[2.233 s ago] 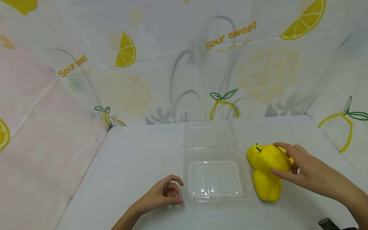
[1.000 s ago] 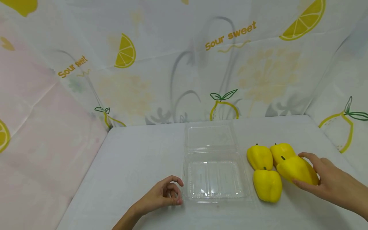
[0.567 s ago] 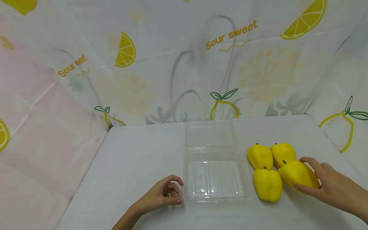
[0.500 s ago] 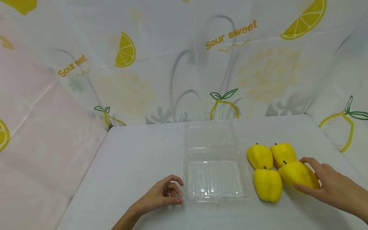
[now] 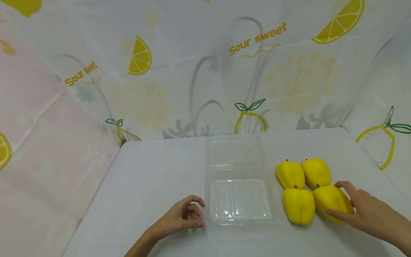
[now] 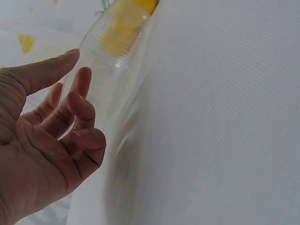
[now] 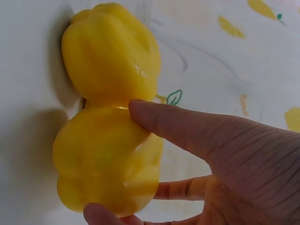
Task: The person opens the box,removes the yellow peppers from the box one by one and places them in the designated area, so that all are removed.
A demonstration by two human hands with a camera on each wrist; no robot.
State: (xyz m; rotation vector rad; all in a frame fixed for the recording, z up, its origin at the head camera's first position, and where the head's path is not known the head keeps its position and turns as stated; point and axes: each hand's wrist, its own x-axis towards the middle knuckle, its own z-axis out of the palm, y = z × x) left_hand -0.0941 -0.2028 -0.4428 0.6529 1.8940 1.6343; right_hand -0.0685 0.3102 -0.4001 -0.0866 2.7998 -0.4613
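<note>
In the head view my right hand (image 5: 369, 212) has its thumb and fingers around a yellow bell pepper (image 5: 334, 203) at the near right of a group of several. The right wrist view shows the thumb (image 7: 159, 119) on one side of this bell pepper (image 7: 103, 159) and fingertips on the other. My left hand (image 5: 181, 216) stays beside the left edge of a clear plastic clamshell box (image 5: 210, 200), its fingers loosely bent and holding nothing. Whether the fingertips touch the box's rim, I cannot tell.
Three other yellow peppers sit close together: back left (image 5: 290, 175), back right (image 5: 316, 173) and front left (image 5: 298, 207). The box's lid (image 5: 236, 151) lies folded back toward the far side. Lemon-print cloth (image 5: 192, 89) walls in the white table (image 5: 154, 171).
The right hand has brought its pepper off the pile, to the right and down, against the front-left pepper. The back-right pepper has shifted slightly. The left hand and box have stayed in place.
</note>
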